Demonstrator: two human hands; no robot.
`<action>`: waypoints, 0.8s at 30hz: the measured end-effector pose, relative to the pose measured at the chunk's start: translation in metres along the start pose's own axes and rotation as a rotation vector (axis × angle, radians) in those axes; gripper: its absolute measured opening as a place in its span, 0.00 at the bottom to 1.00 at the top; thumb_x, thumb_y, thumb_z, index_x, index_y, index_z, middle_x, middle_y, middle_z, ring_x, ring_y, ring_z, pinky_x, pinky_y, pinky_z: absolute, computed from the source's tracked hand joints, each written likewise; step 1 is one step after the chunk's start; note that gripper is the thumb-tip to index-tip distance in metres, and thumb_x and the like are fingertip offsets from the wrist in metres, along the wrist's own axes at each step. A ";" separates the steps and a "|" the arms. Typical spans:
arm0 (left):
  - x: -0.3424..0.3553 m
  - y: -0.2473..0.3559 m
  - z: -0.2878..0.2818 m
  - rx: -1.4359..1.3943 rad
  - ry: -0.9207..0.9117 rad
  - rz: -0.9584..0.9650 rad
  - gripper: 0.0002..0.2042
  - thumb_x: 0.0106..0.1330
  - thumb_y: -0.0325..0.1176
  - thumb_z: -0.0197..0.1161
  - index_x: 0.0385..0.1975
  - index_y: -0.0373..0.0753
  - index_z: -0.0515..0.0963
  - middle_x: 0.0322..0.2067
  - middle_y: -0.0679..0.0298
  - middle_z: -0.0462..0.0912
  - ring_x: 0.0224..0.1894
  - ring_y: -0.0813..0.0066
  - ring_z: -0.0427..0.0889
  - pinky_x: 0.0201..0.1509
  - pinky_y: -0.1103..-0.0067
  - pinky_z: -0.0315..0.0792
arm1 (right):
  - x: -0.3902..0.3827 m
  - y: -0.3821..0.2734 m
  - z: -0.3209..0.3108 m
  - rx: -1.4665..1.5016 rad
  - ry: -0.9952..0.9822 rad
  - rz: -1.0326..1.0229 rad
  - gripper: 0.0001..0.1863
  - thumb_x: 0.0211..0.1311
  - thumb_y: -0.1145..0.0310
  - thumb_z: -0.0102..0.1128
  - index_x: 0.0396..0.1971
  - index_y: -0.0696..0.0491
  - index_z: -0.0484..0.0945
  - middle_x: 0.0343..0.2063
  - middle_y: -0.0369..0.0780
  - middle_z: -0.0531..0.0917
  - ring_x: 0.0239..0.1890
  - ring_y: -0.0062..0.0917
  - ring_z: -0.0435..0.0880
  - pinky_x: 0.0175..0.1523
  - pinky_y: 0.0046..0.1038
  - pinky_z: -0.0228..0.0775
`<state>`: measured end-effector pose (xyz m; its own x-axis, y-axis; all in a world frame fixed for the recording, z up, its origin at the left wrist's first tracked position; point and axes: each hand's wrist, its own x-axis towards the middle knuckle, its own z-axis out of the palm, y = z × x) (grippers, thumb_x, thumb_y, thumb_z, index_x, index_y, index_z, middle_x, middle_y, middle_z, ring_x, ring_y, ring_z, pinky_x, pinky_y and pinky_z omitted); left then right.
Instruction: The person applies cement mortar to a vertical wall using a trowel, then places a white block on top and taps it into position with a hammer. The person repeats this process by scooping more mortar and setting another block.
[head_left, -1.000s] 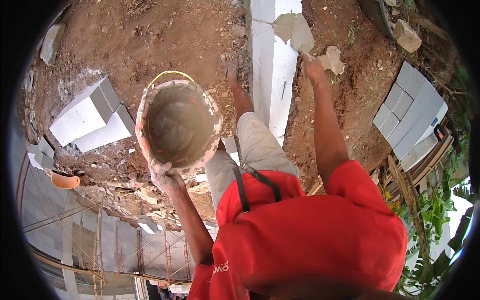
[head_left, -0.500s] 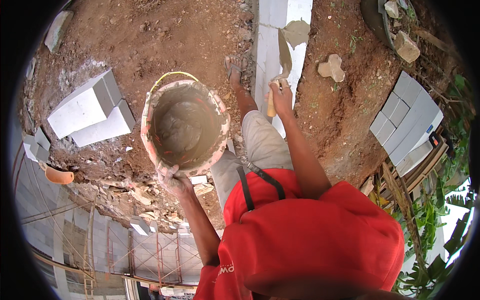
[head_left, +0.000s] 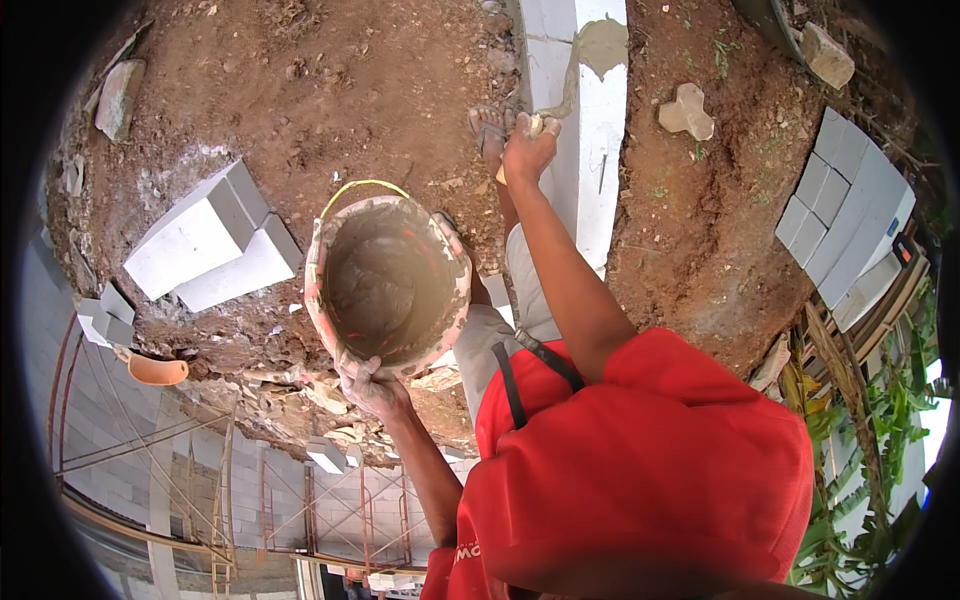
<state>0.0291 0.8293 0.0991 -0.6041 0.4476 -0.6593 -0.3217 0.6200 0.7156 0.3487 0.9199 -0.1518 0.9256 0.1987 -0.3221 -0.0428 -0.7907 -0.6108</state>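
Note:
My left hand (head_left: 372, 388), smeared with mortar, grips the near rim of a pinkish-orange bucket (head_left: 312, 285). Wet grey mortar (head_left: 385, 285) lies inside it, and its wire handle with yellow covering (head_left: 360, 184) rests up against the far rim. My right hand (head_left: 528, 152) is closed round the wooden handle of a trowel (head_left: 572, 88), whose blade is coated in mortar and seen nearly edge-on. The blade is over a low course of white blocks (head_left: 597, 150). Just past the blade, a patch of mortar (head_left: 603, 45) is spread on the top of the blocks.
Two large white blocks (head_left: 195, 235) lie on the soil to the left, with an orange scoop-like vessel (head_left: 158, 371) nearer. A three-lobed paver (head_left: 687, 112) lies right of the block course. Stacked grey blocks (head_left: 840, 215) stand far right. Scaffolding (head_left: 365, 510) fronts a block wall behind me.
My right hand with the trowel has moved left toward the bucket side, and the blade has turned more edge-on. The bucket has shifted slightly right and nearer in the picture, along with the whole view.

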 end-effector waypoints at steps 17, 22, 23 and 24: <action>0.009 0.012 0.045 0.036 -0.061 -0.016 0.37 0.41 0.15 0.61 0.62 0.36 0.74 0.35 0.76 0.70 0.26 0.89 0.65 0.21 0.93 0.56 | 0.081 -0.039 -0.028 0.776 -0.336 0.506 0.23 0.76 0.46 0.50 0.43 0.55 0.73 0.22 0.39 0.77 0.14 0.30 0.79 0.18 0.37 0.73; 0.009 0.020 0.050 0.087 -0.198 -0.022 0.37 0.41 0.15 0.60 0.62 0.33 0.74 0.35 0.75 0.71 0.25 0.89 0.66 0.20 0.92 0.56 | 0.068 -0.013 -0.071 0.617 -0.297 0.588 0.19 0.78 0.52 0.50 0.43 0.56 0.73 0.24 0.40 0.78 0.14 0.29 0.79 0.17 0.34 0.73; 0.008 0.021 0.050 0.076 -0.183 -0.011 0.36 0.43 0.14 0.59 0.61 0.33 0.74 0.33 0.76 0.69 0.23 0.89 0.63 0.19 0.92 0.55 | 0.062 -0.010 -0.075 0.567 -0.284 0.591 0.19 0.78 0.52 0.50 0.43 0.56 0.73 0.24 0.40 0.78 0.13 0.29 0.79 0.17 0.34 0.73; 0.010 0.021 0.055 0.069 -0.174 -0.007 0.35 0.44 0.13 0.58 0.61 0.33 0.74 0.31 0.77 0.68 0.21 0.90 0.61 0.18 0.92 0.54 | 0.059 -0.009 -0.079 0.515 -0.261 0.594 0.18 0.79 0.53 0.51 0.43 0.56 0.73 0.24 0.39 0.78 0.13 0.29 0.79 0.17 0.34 0.73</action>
<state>0.0567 0.8825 0.0952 -0.4646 0.5443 -0.6985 -0.2712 0.6634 0.6974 0.4336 0.8933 -0.1087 0.5800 0.0098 -0.8145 -0.7229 -0.4548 -0.5202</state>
